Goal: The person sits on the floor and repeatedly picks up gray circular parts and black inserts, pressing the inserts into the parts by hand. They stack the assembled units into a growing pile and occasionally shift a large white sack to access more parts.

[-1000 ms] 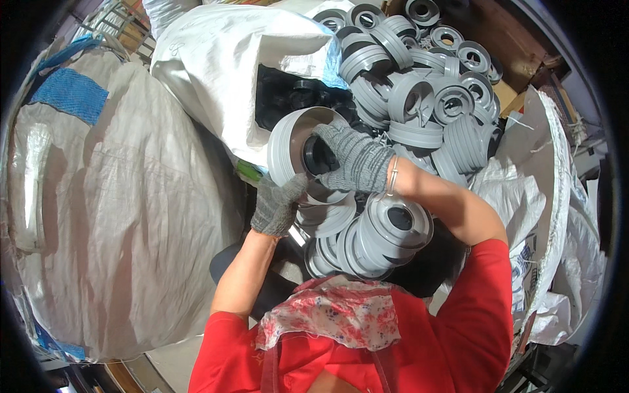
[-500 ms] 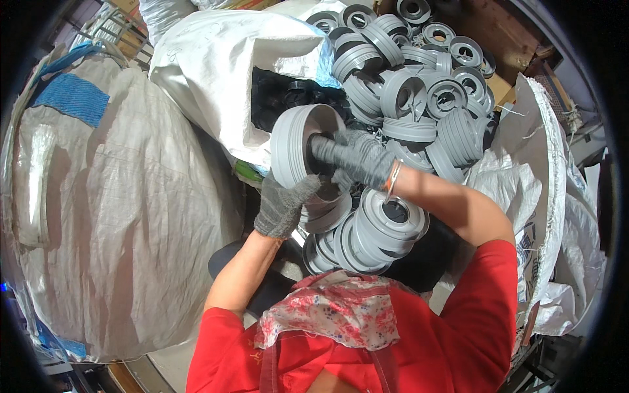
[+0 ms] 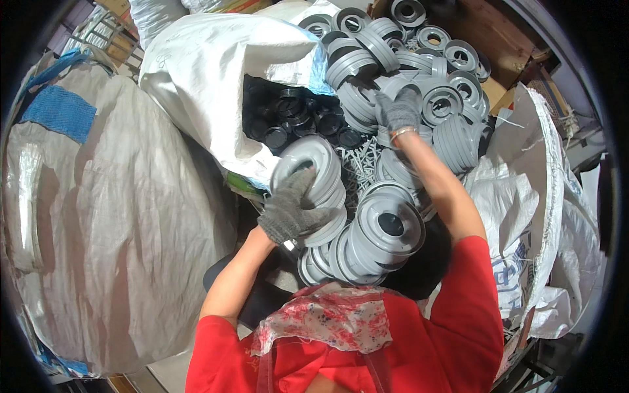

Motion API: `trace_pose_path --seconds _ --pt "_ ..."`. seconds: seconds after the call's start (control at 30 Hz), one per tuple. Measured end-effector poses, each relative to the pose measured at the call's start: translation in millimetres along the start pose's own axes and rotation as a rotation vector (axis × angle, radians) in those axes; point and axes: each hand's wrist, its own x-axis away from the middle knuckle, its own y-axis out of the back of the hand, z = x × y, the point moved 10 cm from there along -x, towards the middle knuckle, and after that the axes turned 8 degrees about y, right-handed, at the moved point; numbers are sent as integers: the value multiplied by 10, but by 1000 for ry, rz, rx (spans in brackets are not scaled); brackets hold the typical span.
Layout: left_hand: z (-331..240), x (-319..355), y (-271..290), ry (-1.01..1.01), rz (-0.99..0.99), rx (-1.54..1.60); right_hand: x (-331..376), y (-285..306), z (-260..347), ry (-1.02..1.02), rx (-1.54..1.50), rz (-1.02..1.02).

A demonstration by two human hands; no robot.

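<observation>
- A crowded storage corner forms the background, with a brown board (image 3: 488, 36) at the upper right and sacks on either side.
- Largest is the pale woven sack (image 3: 144, 229) filling the left, a blue patch (image 3: 60, 112) near its top.
- The person's red shirt (image 3: 452, 321) spans the lower middle, a floral cloth (image 3: 327, 321) across its front.
- A white sack (image 3: 190, 85) lies at the upper middle, its mouth open toward the person; another, the right-hand sack (image 3: 524, 203), stands with its rim spread.
- Between those two spreads a heap of grey rings (image 3: 452, 137), tumbled at many angles.
- Nearer the person, a front stack (image 3: 386, 229) of similar rings leans over; just left of it is a second stack (image 3: 331, 196).
- The left hand (image 3: 288, 206), in a grey knit glove, touches this second stack, fingers over the top ring's face and thumb spread aside; how firmly it grasps, I cannot tell.
- The right hand (image 3: 401, 108), gloved likewise, reaches onto a grey ring within the heap; whether it has closed on that ring, I cannot tell.
- Black round parts (image 3: 288, 111) lie in the white sack's mouth.
- Smallest are thin pale pieces (image 3: 359, 167), scattered between second stack and heap.
</observation>
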Motion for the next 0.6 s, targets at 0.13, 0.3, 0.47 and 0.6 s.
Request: trace_pose_path --seconds 0.13,0.3,0.47,0.6 --pt "166 -127 -78 99 78 287 -419 -430 -552 88 176 167" --pt "683 -167 191 379 -52 846 558 75 1182 840 -2 -120" --pt "645 -669 569 299 -194 1081 1757 -184 2178 1551 192 244" --pt "468 -1022 914 175 -362 -72 892 -1188 1683 1045 237 325"
